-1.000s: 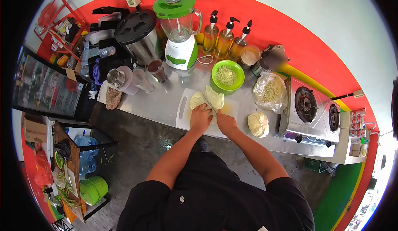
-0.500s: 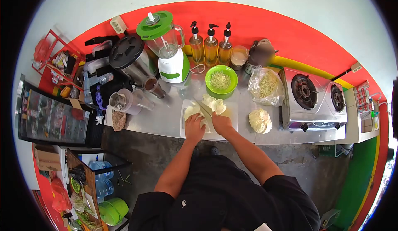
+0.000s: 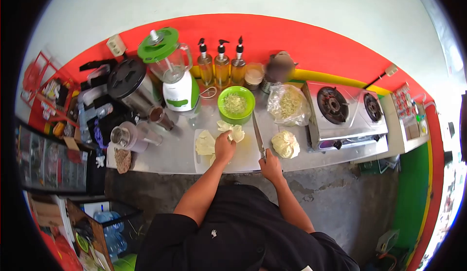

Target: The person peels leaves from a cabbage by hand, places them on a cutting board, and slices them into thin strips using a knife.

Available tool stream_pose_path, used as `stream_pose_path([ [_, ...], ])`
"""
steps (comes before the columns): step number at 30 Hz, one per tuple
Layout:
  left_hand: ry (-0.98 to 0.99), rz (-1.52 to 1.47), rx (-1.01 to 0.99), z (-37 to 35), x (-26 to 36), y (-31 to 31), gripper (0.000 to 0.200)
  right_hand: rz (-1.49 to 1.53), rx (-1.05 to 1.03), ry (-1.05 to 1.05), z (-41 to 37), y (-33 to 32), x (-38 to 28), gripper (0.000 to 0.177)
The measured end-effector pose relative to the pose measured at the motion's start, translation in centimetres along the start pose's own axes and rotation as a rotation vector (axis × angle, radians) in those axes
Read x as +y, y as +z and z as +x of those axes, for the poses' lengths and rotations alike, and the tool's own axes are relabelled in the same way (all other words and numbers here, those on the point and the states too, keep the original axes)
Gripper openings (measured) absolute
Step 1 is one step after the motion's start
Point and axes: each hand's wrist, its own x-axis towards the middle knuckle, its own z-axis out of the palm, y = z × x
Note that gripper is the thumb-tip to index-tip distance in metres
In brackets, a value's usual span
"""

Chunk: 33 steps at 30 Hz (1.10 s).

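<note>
My right hand (image 3: 271, 166) is wrapped round the handle of a long kitchen knife (image 3: 258, 134), its blade pointing away from me, over the right side of the white cutting board (image 3: 249, 160). With closed fingers my left hand (image 3: 224, 148) grips a pale cabbage piece (image 3: 236, 132) at the far part of the board; the fingertips are partly hidden. Another flat cabbage piece (image 3: 205, 143) lies on the board to the left. Just beyond stands a green bowl (image 3: 237, 118) with shredded cabbage (image 3: 235, 104) in it. A rounded cabbage (image 3: 285, 144) sits right of the knife.
At the back stand a green-lidded blender (image 3: 179, 88) and several pump bottles (image 3: 222, 69). A plastic bag (image 3: 296, 108) of shreds lies before the gas stove (image 3: 335, 120). Cups (image 3: 130, 137) and a brown rough lump (image 3: 122, 161) occupy the counter's left end.
The knife has come away from the cabbage, swinging right and turning upright in my right hand. My left hand has moved from the left piece to the farther one. The view has shifted.
</note>
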Motion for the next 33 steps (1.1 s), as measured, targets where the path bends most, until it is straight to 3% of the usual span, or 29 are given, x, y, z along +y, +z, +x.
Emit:
stream_pose_path([
  [1, 0.106, -0.019, 0.060, 0.0, 0.1, 0.4, 0.044, 0.031, 0.027, 0.061, -0.5, -0.6, 0.4, 0.033],
  [6, 0.159, -0.175, -0.079, 0.2, 3.7, 2.3, 0.036, 0.089, 0.235, 0.149, -2.7, -2.8, 1.0, 0.034],
  [10, 0.168, -0.234, -0.225, 0.8, 7.3, 3.5, 0.035, 0.084, 0.280, 0.243, -4.5, -3.1, 1.5, 0.032],
  [16, 0.208, -0.127, -0.414, 0.4, 6.4, 5.7, 0.038, 0.077, 0.262, 0.276, -6.9, -2.6, 1.6, 0.031],
  [19, 0.310, -0.103, -0.346, 0.1, 5.7, 3.6, 0.038, 0.066, 0.240, 0.299, -7.3, -2.1, 1.0, 0.030],
  [24, 0.198, -0.117, -0.329, 1.6, 2.9, -0.6, 0.025, 0.108, 0.194, 0.226, -6.0, -0.4, 0.3, 0.026],
  [27, 0.250, -0.147, -0.309, 2.4, -0.2, -3.3, 0.025, 0.065, 0.134, 0.111, -5.0, 0.9, -0.5, 0.027],
  [33, 0.092, 0.171, -0.275, 1.0, -3.2, -9.7, 0.026, 0.084, -0.072, -0.010, -2.2, 4.0, -2.2, 0.030],
])
